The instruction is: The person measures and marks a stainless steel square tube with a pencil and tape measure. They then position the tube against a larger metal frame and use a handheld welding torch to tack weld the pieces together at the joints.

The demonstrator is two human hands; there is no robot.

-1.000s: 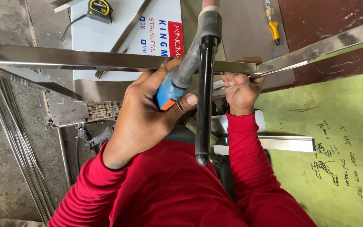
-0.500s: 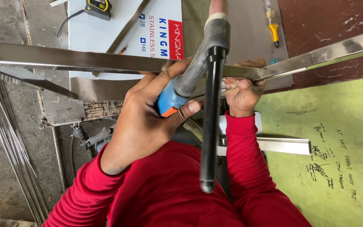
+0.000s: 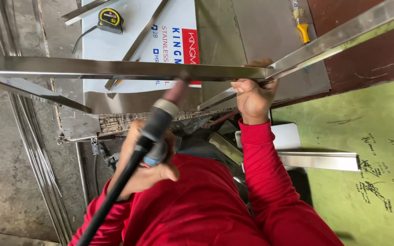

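The welding torch [image 3: 160, 123] sits in my left hand [image 3: 147, 168], fingers wrapped shut round its handle, nozzle tip touching the long stainless steel bar [image 3: 115, 69] that runs across in front of me. My right hand [image 3: 254, 98] is clamped on the joint where that bar meets a second angled bar [image 3: 343, 36]. The bars look stiff and slick (probably light, being hollow-looking), best held near the joint. A tape measure [image 3: 110, 19] and a brush [image 3: 301, 23] lie on the sheets beyond.
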